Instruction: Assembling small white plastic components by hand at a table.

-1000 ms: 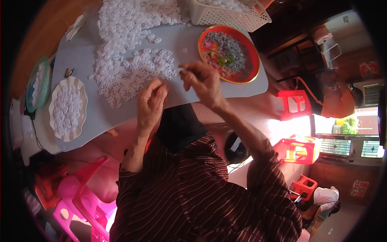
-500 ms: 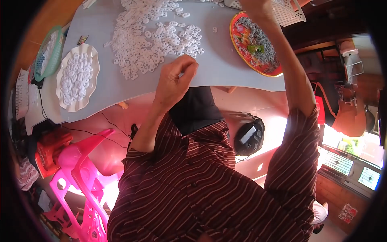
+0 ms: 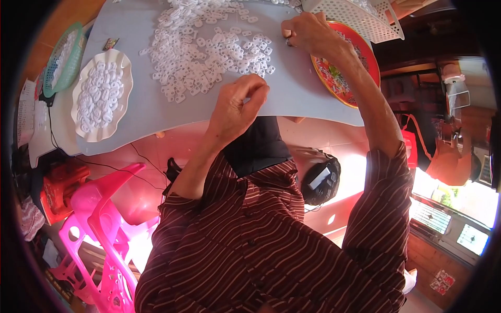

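Note:
My left hand (image 3: 237,107) is closed at the table's front edge, thumb against curled fingers; whatever it may hold is hidden. Just beyond it spreads a heap of small white plastic pieces (image 3: 182,68) with two holes each. My right hand (image 3: 313,37) reaches forward over the left rim of a round red tray (image 3: 371,65) with a floral pattern. Small grey metal-looking parts (image 3: 360,52) lie in that tray, partly hidden by my forearm. The right fingers are curled and drawn together low over the tabletop, and what is at their tips is too small to make out.
At the left, a scalloped white dish (image 3: 125,65) holds white oval pieces, beside a green basket (image 3: 78,49). A white perforated basket (image 3: 360,23) stands at the far right, near another person's hand (image 3: 404,9). A pink plastic chair (image 3: 102,208) is below left.
My right hand has come back from the white basket, moving left and nearer, to the tabletop where a lone white piece lay. The left hand stays closed in place; the view has shifted slightly.

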### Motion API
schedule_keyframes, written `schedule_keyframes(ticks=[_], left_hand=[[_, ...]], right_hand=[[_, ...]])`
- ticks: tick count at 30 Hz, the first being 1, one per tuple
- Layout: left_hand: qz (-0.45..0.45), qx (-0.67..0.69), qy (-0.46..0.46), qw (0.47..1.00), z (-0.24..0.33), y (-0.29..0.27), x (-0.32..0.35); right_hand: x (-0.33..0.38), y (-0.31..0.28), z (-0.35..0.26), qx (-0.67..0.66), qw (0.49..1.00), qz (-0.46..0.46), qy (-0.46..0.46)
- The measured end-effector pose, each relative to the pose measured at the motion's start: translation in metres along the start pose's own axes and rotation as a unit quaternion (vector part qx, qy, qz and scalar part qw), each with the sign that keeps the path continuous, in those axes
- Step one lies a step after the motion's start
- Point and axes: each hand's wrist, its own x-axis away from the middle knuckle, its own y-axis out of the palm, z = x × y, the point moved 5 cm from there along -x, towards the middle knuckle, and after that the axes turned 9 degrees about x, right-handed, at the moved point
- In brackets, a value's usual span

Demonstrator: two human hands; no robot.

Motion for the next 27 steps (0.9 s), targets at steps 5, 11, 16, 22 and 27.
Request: schedule_keyframes(ticks=[5,11,16,22,27], left_hand=[[0.005,0.005,0.032,0.999,-0.006,-0.001,-0.001],[0.007,-0.026,0.014,1.000,-0.003,-0.002,0.000],[0.013,-0.013,-0.011,1.000,-0.004,0.001,-0.002],[-0.007,-0.002,0.014,1.000,-0.012,-0.001,-0.001],[0.005,-0.009,0.051,0.999,-0.012,-0.002,0.000]], right_hand=[[-0.004,0.002,0.005,-0.043,0.998,-0.030,0.040],[0.003,-0.003,-0.008,-0.011,0.999,-0.050,0.017],[0.011,-0.025,-0.012,-0.045,0.999,0.008,0.011],[0.029,-0.024,-0.002,-0.034,0.996,0.015,-0.085],[0.049,-0.023,-0.034,0.063,0.996,0.022,-0.055]])
